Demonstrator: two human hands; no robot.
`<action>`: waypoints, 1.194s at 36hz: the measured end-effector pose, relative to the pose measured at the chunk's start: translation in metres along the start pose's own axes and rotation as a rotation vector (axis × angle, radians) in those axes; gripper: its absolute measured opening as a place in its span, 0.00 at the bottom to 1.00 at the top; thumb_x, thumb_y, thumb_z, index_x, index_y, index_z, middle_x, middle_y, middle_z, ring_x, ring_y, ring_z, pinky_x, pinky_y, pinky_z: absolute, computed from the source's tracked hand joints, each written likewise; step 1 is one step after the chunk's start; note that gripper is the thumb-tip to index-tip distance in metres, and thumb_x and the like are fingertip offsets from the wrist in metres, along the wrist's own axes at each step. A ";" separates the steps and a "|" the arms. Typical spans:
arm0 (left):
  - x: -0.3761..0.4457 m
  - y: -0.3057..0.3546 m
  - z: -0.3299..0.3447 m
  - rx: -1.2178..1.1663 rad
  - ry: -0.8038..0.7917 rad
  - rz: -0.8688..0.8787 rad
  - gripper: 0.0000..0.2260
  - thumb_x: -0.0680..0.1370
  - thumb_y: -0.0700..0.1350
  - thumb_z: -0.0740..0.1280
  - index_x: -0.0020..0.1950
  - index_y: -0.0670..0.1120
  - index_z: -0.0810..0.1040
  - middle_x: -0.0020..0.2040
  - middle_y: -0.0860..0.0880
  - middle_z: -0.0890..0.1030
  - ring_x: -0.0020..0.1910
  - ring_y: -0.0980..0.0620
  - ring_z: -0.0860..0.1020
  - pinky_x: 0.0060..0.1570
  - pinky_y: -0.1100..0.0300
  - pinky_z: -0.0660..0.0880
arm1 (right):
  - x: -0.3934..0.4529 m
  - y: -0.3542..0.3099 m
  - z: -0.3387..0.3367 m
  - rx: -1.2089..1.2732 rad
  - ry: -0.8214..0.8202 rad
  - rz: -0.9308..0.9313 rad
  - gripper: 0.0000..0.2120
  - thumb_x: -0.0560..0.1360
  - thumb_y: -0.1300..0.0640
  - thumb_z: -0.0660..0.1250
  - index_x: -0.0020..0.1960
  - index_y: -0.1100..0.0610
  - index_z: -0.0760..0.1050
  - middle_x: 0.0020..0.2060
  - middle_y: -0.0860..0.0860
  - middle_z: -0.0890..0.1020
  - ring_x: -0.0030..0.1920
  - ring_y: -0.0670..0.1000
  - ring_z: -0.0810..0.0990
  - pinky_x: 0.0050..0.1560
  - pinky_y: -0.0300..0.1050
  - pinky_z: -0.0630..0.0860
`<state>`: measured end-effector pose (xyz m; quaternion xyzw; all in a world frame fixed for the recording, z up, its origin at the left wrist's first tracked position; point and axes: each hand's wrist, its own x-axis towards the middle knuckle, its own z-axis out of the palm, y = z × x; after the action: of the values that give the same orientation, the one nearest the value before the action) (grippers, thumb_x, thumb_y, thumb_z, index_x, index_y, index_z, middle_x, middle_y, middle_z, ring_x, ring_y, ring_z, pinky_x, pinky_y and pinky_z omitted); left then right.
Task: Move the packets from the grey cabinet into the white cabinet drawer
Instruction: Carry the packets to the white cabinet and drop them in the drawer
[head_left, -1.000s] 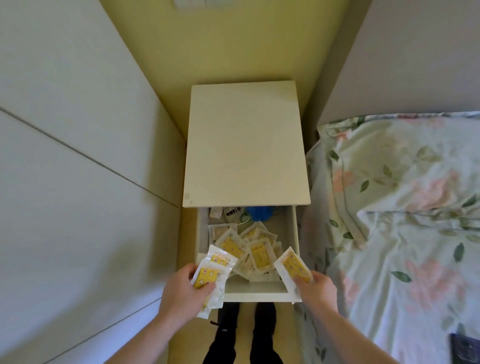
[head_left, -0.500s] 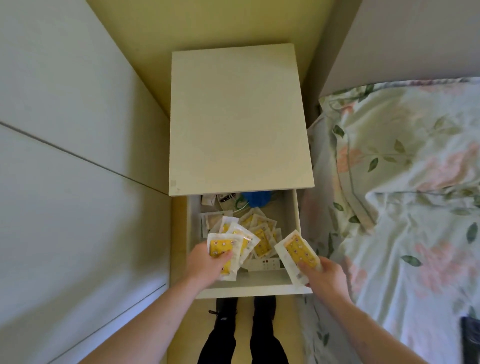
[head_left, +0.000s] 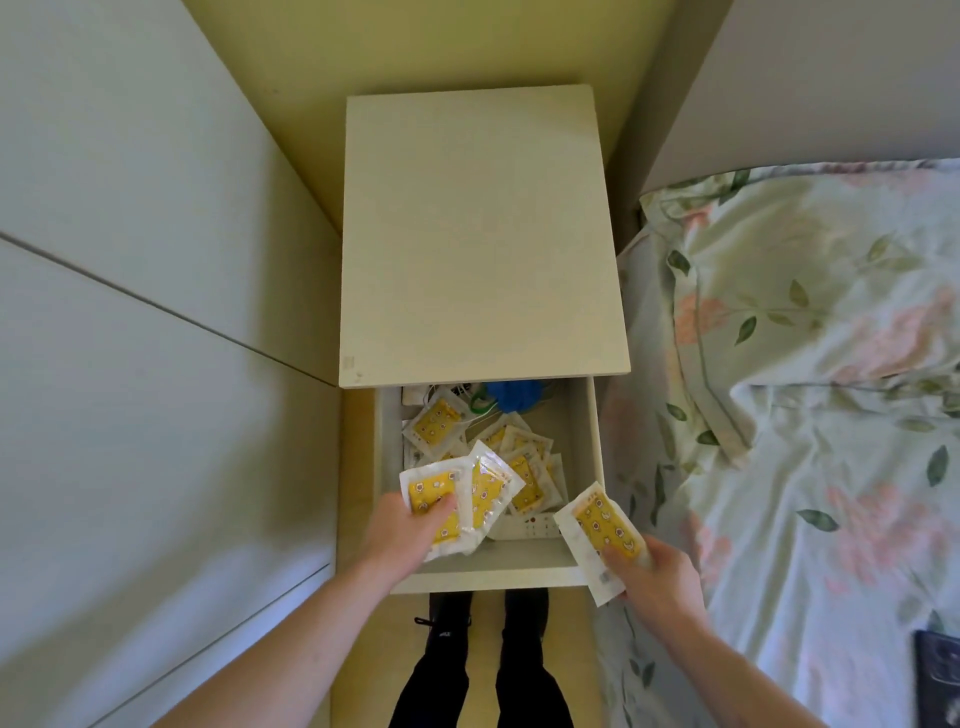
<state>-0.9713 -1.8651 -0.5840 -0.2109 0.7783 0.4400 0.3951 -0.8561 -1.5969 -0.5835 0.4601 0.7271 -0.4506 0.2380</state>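
The left hand (head_left: 402, 535) grips a small fan of packets (head_left: 457, 499), thumb on top, over the drawer's (head_left: 589, 457) front left. The right hand (head_left: 652, 574) pinches one packet (head_left: 597, 535) at the drawer's front right corner. More yellow packets (head_left: 519, 457) lie loose inside, with a white strip and something blue, perhaps cloth (head_left: 514, 393), at the back. The drawer stands open from a white cabinet (head_left: 478, 234). Grey panels (head_left: 130, 312) run along the left, a floral-covered bed (head_left: 805, 389) along the right, and a yellow wall (head_left: 441, 41) behind.
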 end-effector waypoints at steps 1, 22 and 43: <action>0.003 -0.001 0.001 -0.011 0.009 -0.046 0.10 0.79 0.54 0.68 0.49 0.48 0.83 0.46 0.46 0.86 0.45 0.50 0.83 0.41 0.58 0.77 | 0.000 0.000 0.001 0.001 -0.001 -0.003 0.04 0.76 0.50 0.71 0.51 0.48 0.80 0.41 0.43 0.84 0.42 0.46 0.83 0.36 0.40 0.76; 0.011 -0.009 -0.005 -0.295 0.024 -0.218 0.14 0.75 0.44 0.75 0.60 0.46 0.80 0.51 0.49 0.86 0.51 0.50 0.83 0.48 0.55 0.80 | -0.009 0.001 0.008 0.023 0.002 0.008 0.09 0.76 0.51 0.72 0.55 0.51 0.81 0.42 0.46 0.85 0.43 0.49 0.84 0.41 0.45 0.80; -0.011 -0.062 -0.018 0.117 0.039 -0.126 0.07 0.77 0.44 0.67 0.51 0.55 0.81 0.53 0.55 0.82 0.55 0.54 0.79 0.54 0.58 0.76 | -0.009 -0.053 0.061 -0.049 -0.196 0.097 0.40 0.74 0.34 0.66 0.78 0.52 0.57 0.55 0.46 0.77 0.51 0.51 0.82 0.49 0.51 0.83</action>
<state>-0.9304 -1.9131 -0.6018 -0.2445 0.7953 0.3641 0.4185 -0.9026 -1.6630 -0.5827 0.4423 0.6882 -0.4634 0.3406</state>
